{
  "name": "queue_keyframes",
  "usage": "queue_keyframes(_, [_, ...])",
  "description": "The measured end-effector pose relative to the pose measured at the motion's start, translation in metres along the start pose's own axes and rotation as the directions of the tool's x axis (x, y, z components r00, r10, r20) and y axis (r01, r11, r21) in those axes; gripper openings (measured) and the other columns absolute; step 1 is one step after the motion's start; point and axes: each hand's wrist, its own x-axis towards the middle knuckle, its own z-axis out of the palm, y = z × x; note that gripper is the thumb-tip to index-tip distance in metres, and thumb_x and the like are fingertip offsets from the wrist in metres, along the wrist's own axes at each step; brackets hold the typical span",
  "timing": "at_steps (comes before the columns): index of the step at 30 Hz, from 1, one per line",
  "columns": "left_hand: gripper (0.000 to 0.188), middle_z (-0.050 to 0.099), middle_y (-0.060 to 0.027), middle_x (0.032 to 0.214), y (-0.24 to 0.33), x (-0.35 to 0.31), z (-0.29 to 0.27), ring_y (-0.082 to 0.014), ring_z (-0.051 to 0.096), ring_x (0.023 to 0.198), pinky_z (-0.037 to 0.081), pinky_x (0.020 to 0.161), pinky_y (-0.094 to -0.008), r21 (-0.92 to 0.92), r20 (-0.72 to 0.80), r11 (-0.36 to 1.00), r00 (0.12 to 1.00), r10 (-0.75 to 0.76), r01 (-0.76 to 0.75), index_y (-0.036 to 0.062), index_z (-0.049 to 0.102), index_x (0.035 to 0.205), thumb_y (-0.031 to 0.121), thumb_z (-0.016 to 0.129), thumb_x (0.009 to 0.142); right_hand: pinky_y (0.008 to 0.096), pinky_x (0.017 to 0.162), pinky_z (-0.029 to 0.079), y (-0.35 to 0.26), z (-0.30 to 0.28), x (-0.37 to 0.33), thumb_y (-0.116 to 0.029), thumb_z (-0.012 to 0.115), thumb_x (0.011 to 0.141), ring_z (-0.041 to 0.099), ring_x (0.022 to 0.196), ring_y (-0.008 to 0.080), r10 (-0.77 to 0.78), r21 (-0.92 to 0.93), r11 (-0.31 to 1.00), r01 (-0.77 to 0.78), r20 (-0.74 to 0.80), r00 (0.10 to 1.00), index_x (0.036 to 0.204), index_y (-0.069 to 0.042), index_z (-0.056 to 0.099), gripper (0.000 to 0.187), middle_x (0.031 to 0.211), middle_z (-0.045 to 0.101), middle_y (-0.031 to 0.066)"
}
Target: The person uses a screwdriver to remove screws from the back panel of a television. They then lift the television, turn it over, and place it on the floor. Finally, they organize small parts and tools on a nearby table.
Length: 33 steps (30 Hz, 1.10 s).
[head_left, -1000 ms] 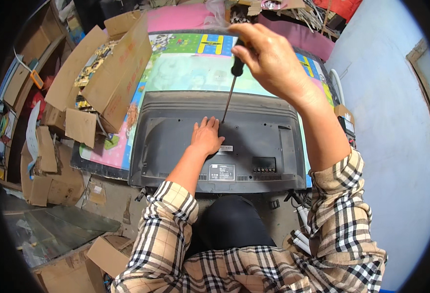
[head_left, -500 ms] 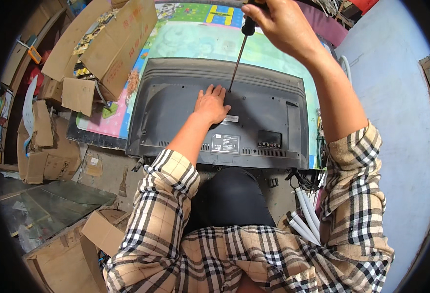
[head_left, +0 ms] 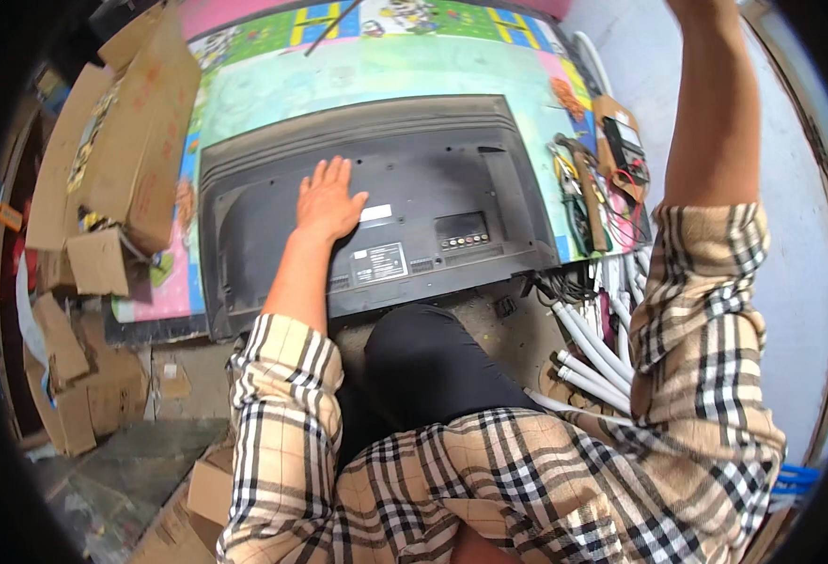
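Note:
A flat TV (head_left: 273, 211) lies face down on a colourful patterned mat, its dark back panel upward. My left hand (head_left: 328, 202) rests flat on this panel with its fingers spread, beside a small white label (head_left: 374, 213). My right forearm (head_left: 712, 122) rises along the right side, and the hand itself is cut off by the top edge. A thin dark screwdriver shaft (head_left: 332, 28) slants in from the top edge, its tip above the mat beyond the TV. Its handle is out of the picture, so I cannot see what holds it.
Pliers (head_left: 576, 221), a hammer (head_left: 594, 197) and a multimeter (head_left: 628, 141) with red leads lie right of the TV. Open cardboard boxes (head_left: 146, 141) stand at the left. Grey pipes (head_left: 593, 343) lean by my right knee, and a pale wall (head_left: 795, 216) rises at the right.
My view has turned to the right. The screwdriver has come off the TV's back, and my right hand has gone up out of the picture. My left hand stays on the panel.

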Motion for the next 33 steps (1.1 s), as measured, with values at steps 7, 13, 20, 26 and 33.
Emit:
queue_keyframes(7, [0.066,0.028,-0.0097,0.156,-0.022,-0.009,0.005,-0.0292,0.024,0.145,0.023,0.116,-0.0454,-0.018,-0.044,1.000,0.999,-0.018,0.017,0.0095,0.035,0.148,0.041,0.053,0.092,0.0375,0.083,0.059,0.147,-0.041,-0.258,-0.010,0.066,0.089,0.066,0.084,0.0219,0.795,0.572,0.577,-0.583,-0.229,0.562,0.092,0.001,0.054,0.017,0.093,0.062,0.0131])
queue_keyframes(13, [0.064,0.034,-0.0180,0.152,-0.037,-0.016,-0.008,-0.0342,0.032,0.140,0.028,0.114,-0.0401,-0.117,-0.187,0.990,0.981,0.050,-0.073,0.0030,0.036,0.145,0.035,0.055,0.093,0.0489,0.082,0.061,0.228,0.024,-0.403,0.008,0.066,0.083,0.064,0.088,0.0260,0.896,0.861,0.442,-0.252,-0.408,0.178,0.090,-0.002,0.044,0.024,0.091,0.057,0.0137])
queue_keyframes(20, [0.053,0.048,-0.0222,0.141,-0.056,-0.074,-0.070,-0.0345,0.044,0.132,0.033,0.111,-0.0383,-0.201,-0.155,0.980,0.987,-0.028,-0.003,0.0010,0.047,0.138,0.033,0.052,0.096,0.0363,0.074,0.053,0.298,0.041,-0.457,-0.010,0.079,0.075,0.065,0.085,0.0219,0.837,0.406,0.476,-0.780,-0.482,0.260,0.086,0.000,0.058,0.025,0.085,0.062,0.0092])
queue_keyframes(26, [0.055,0.051,-0.0237,0.137,-0.133,-0.167,-0.064,-0.0368,0.046,0.130,0.035,0.108,-0.0397,-0.100,-0.061,0.959,0.960,-0.274,0.267,0.0005,0.048,0.138,0.037,0.051,0.096,0.0397,0.077,0.049,0.252,0.032,-0.454,-0.017,0.072,0.080,0.063,0.082,0.0319,0.646,-0.457,0.554,-0.696,-0.291,0.705,0.094,-0.004,0.066,0.020,0.088,0.061,0.0165])
queue_keyframes(33, [0.061,0.060,-0.0283,0.121,-0.206,-0.235,-0.020,-0.0436,0.052,0.119,0.040,0.102,-0.0455,0.167,0.243,0.736,0.696,-0.675,0.656,-0.0039,0.056,0.125,0.048,0.044,0.096,0.0332,0.065,0.052,0.103,0.033,-0.472,-0.006,0.053,0.092,0.067,0.066,0.0202,0.832,-0.229,0.553,-0.801,0.101,0.546,0.110,-0.002,0.059,0.020,0.079,0.064,0.0111])
